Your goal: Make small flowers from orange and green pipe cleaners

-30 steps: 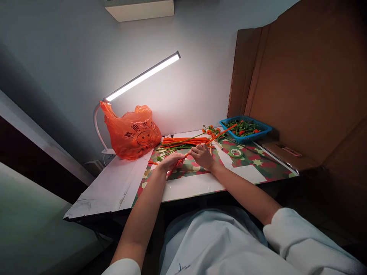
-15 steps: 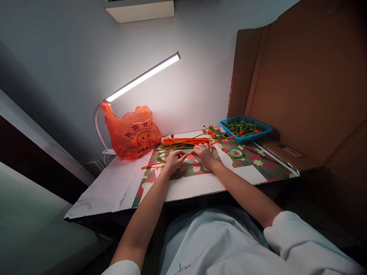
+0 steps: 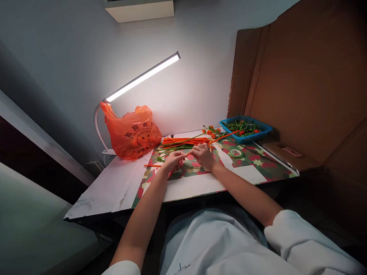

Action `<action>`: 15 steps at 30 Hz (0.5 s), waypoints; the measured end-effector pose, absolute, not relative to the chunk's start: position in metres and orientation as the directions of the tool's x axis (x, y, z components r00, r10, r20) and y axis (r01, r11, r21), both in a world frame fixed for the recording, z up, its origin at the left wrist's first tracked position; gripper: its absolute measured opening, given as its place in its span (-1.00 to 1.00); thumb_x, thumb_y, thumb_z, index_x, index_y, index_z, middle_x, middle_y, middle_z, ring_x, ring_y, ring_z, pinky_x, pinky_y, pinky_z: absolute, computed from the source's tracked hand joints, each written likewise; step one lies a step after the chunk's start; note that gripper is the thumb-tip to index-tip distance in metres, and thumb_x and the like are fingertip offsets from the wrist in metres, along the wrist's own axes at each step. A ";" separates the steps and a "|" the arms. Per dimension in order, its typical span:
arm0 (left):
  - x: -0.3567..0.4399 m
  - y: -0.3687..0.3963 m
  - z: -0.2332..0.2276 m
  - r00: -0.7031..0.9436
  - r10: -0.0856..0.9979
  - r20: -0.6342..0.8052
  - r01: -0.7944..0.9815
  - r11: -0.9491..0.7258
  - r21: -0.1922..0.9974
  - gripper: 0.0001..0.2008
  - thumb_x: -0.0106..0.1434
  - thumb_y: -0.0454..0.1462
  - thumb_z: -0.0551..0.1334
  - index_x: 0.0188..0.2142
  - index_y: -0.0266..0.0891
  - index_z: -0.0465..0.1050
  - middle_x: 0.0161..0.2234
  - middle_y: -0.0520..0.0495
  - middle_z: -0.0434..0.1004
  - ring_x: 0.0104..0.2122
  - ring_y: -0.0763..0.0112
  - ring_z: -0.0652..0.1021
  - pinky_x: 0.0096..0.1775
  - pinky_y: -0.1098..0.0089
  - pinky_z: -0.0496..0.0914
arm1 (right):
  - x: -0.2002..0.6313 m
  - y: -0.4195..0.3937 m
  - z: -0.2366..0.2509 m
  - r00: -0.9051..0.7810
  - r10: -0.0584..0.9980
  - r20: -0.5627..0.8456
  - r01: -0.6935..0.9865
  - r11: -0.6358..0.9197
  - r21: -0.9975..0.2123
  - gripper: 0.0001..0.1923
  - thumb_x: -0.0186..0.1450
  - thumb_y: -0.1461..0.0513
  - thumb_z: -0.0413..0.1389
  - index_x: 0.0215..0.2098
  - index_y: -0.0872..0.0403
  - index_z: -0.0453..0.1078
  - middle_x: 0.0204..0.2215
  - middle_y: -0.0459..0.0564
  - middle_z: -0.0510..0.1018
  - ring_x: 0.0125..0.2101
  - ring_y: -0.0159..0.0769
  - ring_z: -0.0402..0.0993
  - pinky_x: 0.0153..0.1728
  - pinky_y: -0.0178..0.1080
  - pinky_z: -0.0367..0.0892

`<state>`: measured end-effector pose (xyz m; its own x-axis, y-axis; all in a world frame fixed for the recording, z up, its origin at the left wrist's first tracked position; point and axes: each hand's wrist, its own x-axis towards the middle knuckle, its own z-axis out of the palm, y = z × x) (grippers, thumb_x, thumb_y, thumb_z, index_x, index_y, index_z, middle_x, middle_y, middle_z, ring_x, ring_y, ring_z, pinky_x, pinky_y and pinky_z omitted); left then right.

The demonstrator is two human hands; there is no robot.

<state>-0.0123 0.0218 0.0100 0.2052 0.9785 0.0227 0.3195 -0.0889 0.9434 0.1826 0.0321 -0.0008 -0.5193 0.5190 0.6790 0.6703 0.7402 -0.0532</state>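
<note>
Both hands meet over the front middle of the table. An orange pipe cleaner [image 3: 225, 137] runs out from my right hand [image 3: 203, 156] toward the upper right, its far end over the blue basket. My right fingers are pinched on it. My left hand [image 3: 173, 160] has its fingertips closed on the orange strand just left of the right fingers. Another orange length [image 3: 151, 165] sticks out left of my left hand; whether it is the same piece is hidden. Behind the hands lies a pile of orange pipe cleaners [image 3: 183, 141] with green stems [image 3: 186, 146].
Orange flowers [image 3: 211, 133] on green stems lie by a blue basket [image 3: 246, 141] of green and orange pieces. A roll of green tape [image 3: 236, 153] rests to the right. At left are an orange plastic bag [image 3: 133, 133] and a lit lamp [image 3: 143, 78]. Cardboard [image 3: 301, 95] stands at right.
The orange length at the left has drawn slightly rightward and lies flatter. The right-hand end has tipped up a little. Both hands stay nearly in place, with small finger movements.
</note>
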 end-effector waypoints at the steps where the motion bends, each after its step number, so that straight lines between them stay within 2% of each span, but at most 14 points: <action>1: -0.011 0.022 0.009 0.180 0.980 0.087 0.351 -0.147 0.925 -0.68 0.09 -0.03 0.27 -0.50 -0.26 0.38 -0.67 0.11 0.24 -0.71 0.60 0.20 -0.62 0.50 0.10 | 0.182 0.033 -0.002 -0.493 0.550 0.674 0.673 0.732 -0.106 -0.74 0.40 0.27 -0.06 -0.31 0.05 0.46 -0.31 -0.02 0.54 -0.27 -0.26 0.28 -0.16 -0.16 -0.03; 3: -0.008 0.021 0.007 0.151 0.949 0.278 0.458 -0.316 0.831 -0.72 0.14 -0.08 0.24 -0.48 -0.26 0.40 -0.62 0.08 0.33 -0.65 0.56 0.28 -0.57 0.49 0.17 | 0.181 0.036 -0.004 -0.414 0.636 0.650 0.671 0.696 -0.254 -0.77 0.37 0.23 -0.01 -0.35 0.07 0.46 -0.34 -0.01 0.55 -0.27 -0.25 0.30 -0.17 -0.16 0.00; 5: -0.005 0.020 0.005 0.178 0.866 0.468 0.587 -0.475 0.656 -0.79 0.18 -0.16 0.22 -0.46 -0.25 0.43 -0.56 0.04 0.41 -0.57 0.52 0.34 -0.49 0.48 0.23 | 0.180 0.041 -0.008 -0.345 0.730 0.590 0.634 0.645 -0.426 -0.77 0.33 0.18 0.02 -0.41 0.08 0.45 -0.39 -0.01 0.55 -0.28 -0.25 0.31 -0.18 -0.19 0.04; 7: -0.003 0.018 0.004 0.239 0.778 0.582 0.680 -0.561 0.472 -0.85 0.21 -0.22 0.19 -0.43 -0.24 0.45 -0.51 0.02 0.45 -0.53 0.50 0.37 -0.43 0.46 0.25 | 0.180 0.046 -0.012 -0.334 0.804 0.493 0.550 0.591 -0.590 -0.72 0.31 0.13 0.02 -0.46 0.08 0.44 -0.46 -0.03 0.53 -0.31 -0.26 0.33 -0.23 -0.23 0.09; 9: -0.002 0.016 0.005 0.291 0.723 0.626 0.726 -0.593 0.347 -0.86 0.24 -0.25 0.16 -0.40 -0.22 0.46 -0.46 0.00 0.48 -0.51 0.49 0.38 -0.40 0.46 0.26 | 0.180 0.051 -0.016 -0.356 0.850 0.388 0.440 0.519 -0.733 -0.66 0.30 0.06 0.00 -0.50 0.08 0.41 -0.52 -0.06 0.48 -0.38 -0.28 0.33 -0.32 -0.27 0.12; 11: -0.002 0.014 0.007 0.327 0.701 0.633 0.748 -0.602 0.281 -0.84 0.27 -0.26 0.13 -0.36 -0.20 0.47 -0.42 -0.02 0.50 -0.49 0.48 0.41 -0.38 0.46 0.27 | 0.180 0.056 -0.019 -0.367 0.879 0.305 0.337 0.431 -0.837 -0.63 0.27 0.00 0.00 -0.52 0.08 0.37 -0.57 -0.09 0.41 -0.47 -0.33 0.29 -0.42 -0.30 0.12; 15: -0.001 0.012 0.008 0.364 0.682 0.635 0.776 -0.599 0.199 -0.82 0.30 -0.26 0.11 -0.34 -0.19 0.49 -0.36 -0.05 0.52 -0.42 0.44 0.46 -0.35 0.44 0.27 | 0.182 0.059 -0.021 -0.398 0.898 0.187 0.207 0.286 -0.935 -0.63 0.14 -0.05 0.11 -0.55 0.08 0.30 -0.62 -0.16 0.26 -0.58 -0.43 0.13 -0.54 -0.35 0.04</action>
<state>-0.0014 0.0125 0.0076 0.3638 0.6817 0.6348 0.7757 -0.5990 0.1987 0.1818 0.0595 -0.0210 -0.3984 0.8980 0.1867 0.2074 0.2865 -0.9354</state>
